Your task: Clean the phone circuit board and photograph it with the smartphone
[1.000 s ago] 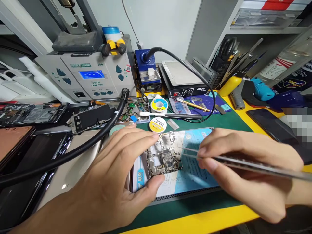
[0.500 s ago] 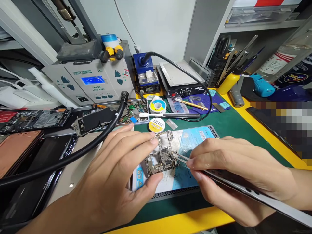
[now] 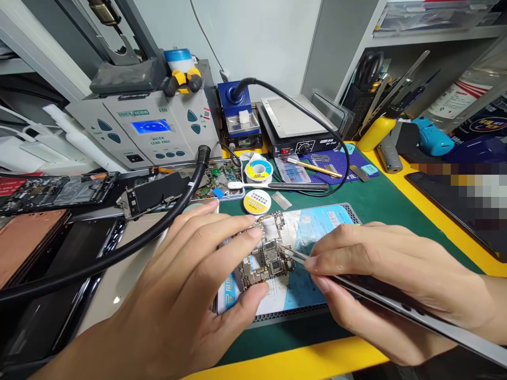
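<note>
A phone logic board (image 3: 273, 257) lies on a blue-and-white printed sheet (image 3: 317, 232) at the middle of the bench. My left hand (image 3: 198, 264) grips it from the left, fingertips along its upper edge and thumb along its lower edge. From the right, my right hand (image 3: 380, 279) pinches a pair of metal tweezers (image 3: 420, 316). The tweezer tips touch or hover just over the board's right part; which, I cannot tell. Whether anything small sits between the tips is too fine to see. My left fingers hide part of the board's left side.
Behind stand a grey rework station (image 3: 158, 121), a soldering iron stand (image 3: 240, 116) and a heating plate (image 3: 297, 126). A thick black hose (image 3: 158, 227) crosses the left side over several phones. A solder spool (image 3: 258, 170), round tin (image 3: 256, 202) and toothbrush (image 3: 277, 186) lie beyond the board.
The whole scene has shifted slightly in view. The board and my left fingertips sit a little further right; the tweezer tips remain at the board's right part. Both grips look the same.
</note>
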`<move>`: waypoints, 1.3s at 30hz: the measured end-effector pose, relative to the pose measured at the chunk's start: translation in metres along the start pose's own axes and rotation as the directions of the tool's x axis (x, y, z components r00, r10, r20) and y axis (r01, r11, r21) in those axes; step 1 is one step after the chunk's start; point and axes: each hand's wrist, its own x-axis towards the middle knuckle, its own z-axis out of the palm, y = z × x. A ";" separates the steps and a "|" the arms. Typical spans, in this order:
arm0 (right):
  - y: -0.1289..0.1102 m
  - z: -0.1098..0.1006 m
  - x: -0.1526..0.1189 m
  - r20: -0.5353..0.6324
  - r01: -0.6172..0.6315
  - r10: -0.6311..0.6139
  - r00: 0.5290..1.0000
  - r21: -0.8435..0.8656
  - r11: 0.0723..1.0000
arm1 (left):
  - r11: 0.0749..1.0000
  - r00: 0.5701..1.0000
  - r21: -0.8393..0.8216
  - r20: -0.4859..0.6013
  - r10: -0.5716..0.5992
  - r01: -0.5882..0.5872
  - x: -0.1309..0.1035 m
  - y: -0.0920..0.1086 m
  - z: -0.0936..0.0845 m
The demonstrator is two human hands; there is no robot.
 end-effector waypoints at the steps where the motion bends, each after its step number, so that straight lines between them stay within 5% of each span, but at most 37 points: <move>1: 0.000 0.000 0.000 -0.002 0.002 -0.002 1.000 0.008 1.000 | 1.000 1.000 0.001 -0.002 -0.001 0.001 0.000 0.000 0.000; 10: 0.003 0.015 -0.003 -0.153 0.023 -0.006 0.988 0.110 0.994 | 1.000 0.999 -0.015 -0.046 0.022 -0.022 0.001 0.000 0.003; 29: 0.013 0.020 0.001 -0.203 0.102 -0.068 0.977 0.163 0.981 | 0.999 0.998 -0.041 -0.057 0.019 -0.022 -0.005 -0.004 0.005; 39: 0.010 0.015 0.003 -0.186 0.021 0.017 0.982 0.202 0.979 | 0.997 0.999 -0.071 -0.028 -0.021 0.019 -0.004 -0.004 0.006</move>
